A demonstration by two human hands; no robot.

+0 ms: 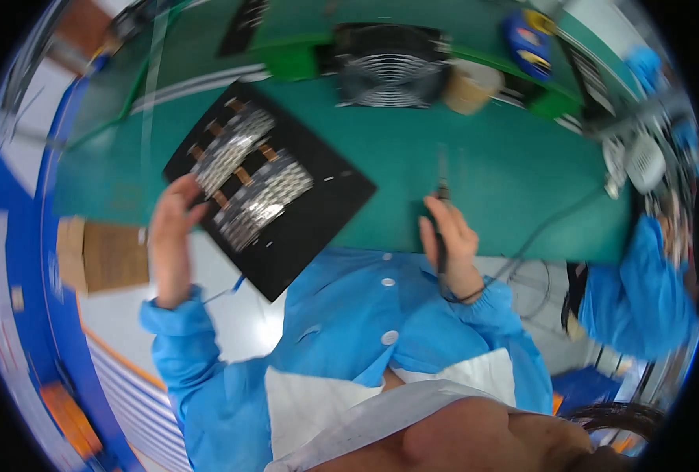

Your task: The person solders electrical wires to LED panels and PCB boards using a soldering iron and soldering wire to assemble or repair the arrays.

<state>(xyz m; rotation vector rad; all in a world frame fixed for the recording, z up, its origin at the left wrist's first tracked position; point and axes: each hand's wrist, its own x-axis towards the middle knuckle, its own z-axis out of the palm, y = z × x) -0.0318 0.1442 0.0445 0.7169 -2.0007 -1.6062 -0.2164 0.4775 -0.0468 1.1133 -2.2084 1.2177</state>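
Note:
A black square board [330,228] lies turned on the green table, its near corner past the front edge. Two rows of silvery, shiny parts joined to small circuit boards [267,200] lie on it, with brown strips [243,175] sticking out. At the board's left edge is my left hand [175,224], thumb and fingers apart, next to the nearest row; whether it presses on the edge cannot be made out. My right hand [456,244] is closed round a soldering iron [442,189], dark-handled, its thin tip pointing away from me, over the table right of the board. The tip is blurred.
A black fan unit [393,67] with a wire guard stands at the back, a tan roll [471,86] beside it. Green shelf supports [290,61] are behind. A grey cable [558,212] crosses the table's right side. Another person's blue sleeve [637,291] is at right. A cardboard box [113,256] stands left.

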